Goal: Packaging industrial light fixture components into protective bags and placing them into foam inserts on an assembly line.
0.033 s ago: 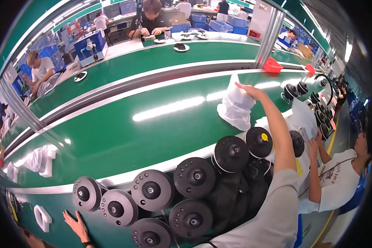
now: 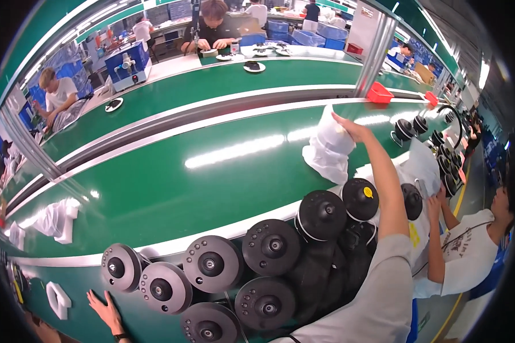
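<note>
My right hand (image 2: 353,129) reaches far out over the green belt, its fingers closed on the upper part of a white plastic bag (image 2: 329,146). The bag stands upright on the belt; whatever is inside it is hidden. My left hand (image 2: 105,313) lies flat with fingers spread on the green bench at lower left, holding nothing. Near it stand several round dark-grey units with knobs and small buttons, such as one grey disc-topped unit (image 2: 174,281). A black round unit (image 2: 312,220) and another with a yellow sticker (image 2: 353,197) stand beside my right arm.
A white foam ring (image 2: 57,300) lies left of my left hand. White wrapped pieces (image 2: 54,220) rest at the belt's left end. At right a co-worker (image 2: 466,243) handles white bags. A metal post (image 2: 376,54) and red bin (image 2: 379,92) stand behind the bag.
The top of the white bag and my right hand have shifted very slightly to the right. My left hand stays where it was.
</note>
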Tool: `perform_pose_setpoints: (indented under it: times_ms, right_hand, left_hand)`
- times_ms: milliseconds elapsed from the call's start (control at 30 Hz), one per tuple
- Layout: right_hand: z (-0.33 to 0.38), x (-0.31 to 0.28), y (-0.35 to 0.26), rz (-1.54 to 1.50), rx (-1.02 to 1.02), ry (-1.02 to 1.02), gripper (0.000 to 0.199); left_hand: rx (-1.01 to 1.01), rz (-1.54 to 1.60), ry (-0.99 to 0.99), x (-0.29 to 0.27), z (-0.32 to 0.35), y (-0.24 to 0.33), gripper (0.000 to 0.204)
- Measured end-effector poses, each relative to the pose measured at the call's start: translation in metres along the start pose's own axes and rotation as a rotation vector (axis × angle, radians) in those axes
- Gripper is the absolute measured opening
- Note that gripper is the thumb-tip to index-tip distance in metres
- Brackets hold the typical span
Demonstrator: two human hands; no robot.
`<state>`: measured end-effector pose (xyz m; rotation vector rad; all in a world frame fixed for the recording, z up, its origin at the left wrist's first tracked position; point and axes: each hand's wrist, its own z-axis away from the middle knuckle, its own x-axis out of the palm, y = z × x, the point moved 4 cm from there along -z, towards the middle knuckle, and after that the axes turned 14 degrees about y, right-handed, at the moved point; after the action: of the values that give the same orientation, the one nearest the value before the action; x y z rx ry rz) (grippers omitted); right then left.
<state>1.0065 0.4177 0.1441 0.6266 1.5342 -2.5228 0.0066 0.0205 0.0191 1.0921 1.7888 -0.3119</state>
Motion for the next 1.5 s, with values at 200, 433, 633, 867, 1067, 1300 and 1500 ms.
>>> perform_pose_setpoints:
  times_ms: [200,433,633,867,1067,1300,1500]
  right_hand:
    - [0.002,-0.004,0.036,-0.309,0.093,-0.266,0.071]
    - [0.014,0.036,0.040,-0.363,0.219,-0.384,0.068]
    - [0.019,0.058,0.042,-0.487,0.272,-0.361,0.070]
    - [0.025,0.084,0.034,-0.575,0.192,-0.381,0.069]
    - [0.042,0.106,0.022,-0.708,0.110,-0.423,0.068]
    - [0.062,0.132,-0.002,-0.751,0.058,-0.415,0.068]
    - [0.110,0.171,-0.045,-0.898,-0.094,-0.466,0.063]
  left_hand:
    - [-0.010,-0.027,-0.005,-0.002,0.002,0.004,0.068]
    - [0.007,-0.064,0.024,-0.002,0.000,-0.008,0.066]
    - [0.024,-0.055,0.051,0.012,-0.003,-0.018,0.065]
    - [-0.014,-0.032,0.084,0.008,0.001,-0.024,0.065]
    - [-0.039,0.003,0.077,0.006,0.003,-0.016,0.065]
    - [-0.036,0.012,0.086,0.004,0.002,-0.013,0.066]
    - [-0.148,0.502,0.284,-0.029,-0.003,-0.034,0.041]
